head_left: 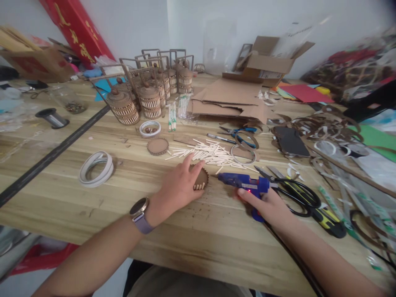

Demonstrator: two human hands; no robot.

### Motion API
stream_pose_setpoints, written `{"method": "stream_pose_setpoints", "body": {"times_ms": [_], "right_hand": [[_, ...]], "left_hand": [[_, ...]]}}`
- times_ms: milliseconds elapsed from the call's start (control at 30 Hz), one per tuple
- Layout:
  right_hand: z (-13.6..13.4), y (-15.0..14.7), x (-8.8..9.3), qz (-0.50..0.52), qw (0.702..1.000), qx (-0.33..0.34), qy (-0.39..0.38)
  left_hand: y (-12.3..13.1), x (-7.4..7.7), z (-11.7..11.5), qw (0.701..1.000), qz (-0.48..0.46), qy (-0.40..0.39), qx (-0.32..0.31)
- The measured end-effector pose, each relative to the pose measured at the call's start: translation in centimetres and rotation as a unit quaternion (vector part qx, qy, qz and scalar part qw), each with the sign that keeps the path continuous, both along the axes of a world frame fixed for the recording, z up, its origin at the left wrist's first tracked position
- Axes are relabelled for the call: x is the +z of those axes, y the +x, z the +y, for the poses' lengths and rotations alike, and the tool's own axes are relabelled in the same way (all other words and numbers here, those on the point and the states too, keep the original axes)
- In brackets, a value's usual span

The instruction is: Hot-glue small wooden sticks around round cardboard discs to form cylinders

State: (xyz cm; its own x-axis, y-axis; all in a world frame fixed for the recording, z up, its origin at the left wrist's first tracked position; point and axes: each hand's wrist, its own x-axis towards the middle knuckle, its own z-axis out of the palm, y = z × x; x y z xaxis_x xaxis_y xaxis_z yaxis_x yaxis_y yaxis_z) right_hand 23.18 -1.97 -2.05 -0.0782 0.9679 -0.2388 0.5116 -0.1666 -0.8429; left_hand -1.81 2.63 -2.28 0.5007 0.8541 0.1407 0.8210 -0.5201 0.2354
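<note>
My left hand (176,179), with a watch on its wrist, grips a round brown cardboard disc (201,175) with a ridged rim. Its thumb lies at the near edge and its fingers reach across the far side. Several short pale sticks (199,186) stand along the disc's near edge. In my right hand (269,204) is a blue hot glue gun (243,180), a red light showing on its body. The gun's nozzle points left, a little apart from the disc. Just beyond the disc lies a heap of loose pale sticks (213,152).
Black-handled scissors (297,198) and a yellow-black utility knife (328,218) lie right of the glue gun. Tape rolls (95,168) and another round disc (157,146) are on the left. Finished-looking lidded baskets with handles (150,99) and flattened cardboard (229,97) stand behind.
</note>
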Motion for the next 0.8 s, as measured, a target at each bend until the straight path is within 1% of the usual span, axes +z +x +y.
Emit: {"method": "stream_pose_setpoints", "body": {"times_ms": [67, 167, 233, 300, 367, 400, 433, 467, 500, 567, 600, 667, 767, 800], "right_hand": [[0.1, 0.6, 0.6, 0.067, 0.993, 0.039, -0.094], [0.1, 0.9, 1.5, 0.146, 0.957, 0.111, -0.225], [0.1, 0.8, 1.8, 0.153, 0.937, 0.138, -0.282], [0.0, 0.5, 2.0, 0.114, 0.935, 0.158, -0.295], [-0.1, 0.2, 2.4, 0.013, 0.949, 0.184, -0.255], [-0.1, 0.1, 2.7, -0.063, 0.953, 0.201, -0.218], [-0.2, -0.1, 3.2, -0.146, 0.948, 0.221, -0.176], [-0.2, -0.2, 3.7, -0.230, 0.934, 0.239, -0.135], [-0.1, -0.3, 4.3, -0.309, 0.912, 0.250, -0.099], [0.2, -0.6, 5.3, -0.422, 0.867, 0.260, -0.049], [0.6, -0.7, 5.6, -0.457, 0.852, 0.256, -0.027], [1.7, -1.2, 5.8, -0.496, 0.835, 0.237, 0.031], [3.9, -2.2, 4.8, -0.499, 0.815, 0.240, 0.169], [4.7, -2.5, 4.3, -0.492, 0.800, 0.269, 0.214]], "left_hand": [[0.0, 0.0, 0.0, 1.000, -0.004, -0.002, 0.001], [0.1, 0.1, 0.0, 1.000, -0.004, -0.001, 0.001], [0.0, 0.0, 0.0, 1.000, -0.001, 0.000, 0.002], [0.0, 0.0, 0.1, 1.000, 0.004, -0.001, 0.003], [0.0, 0.1, 0.1, 1.000, 0.008, -0.004, 0.001], [0.0, 0.2, 0.1, 1.000, 0.009, -0.006, -0.002], [-0.1, 0.2, 0.1, 1.000, 0.010, -0.008, -0.005], [-0.1, 0.3, 0.1, 1.000, 0.010, -0.011, -0.008], [-0.1, 0.3, 0.1, 1.000, 0.011, -0.014, -0.008], [0.0, 0.4, 0.1, 1.000, 0.012, -0.019, -0.006], [0.0, 0.4, 0.1, 1.000, 0.010, -0.021, -0.004], [0.0, 0.4, 0.1, 1.000, 0.006, -0.024, -0.001], [0.1, 0.3, 0.0, 1.000, 0.003, -0.021, -0.001], [0.1, 0.3, 0.0, 1.000, 0.002, -0.018, -0.001]]}}
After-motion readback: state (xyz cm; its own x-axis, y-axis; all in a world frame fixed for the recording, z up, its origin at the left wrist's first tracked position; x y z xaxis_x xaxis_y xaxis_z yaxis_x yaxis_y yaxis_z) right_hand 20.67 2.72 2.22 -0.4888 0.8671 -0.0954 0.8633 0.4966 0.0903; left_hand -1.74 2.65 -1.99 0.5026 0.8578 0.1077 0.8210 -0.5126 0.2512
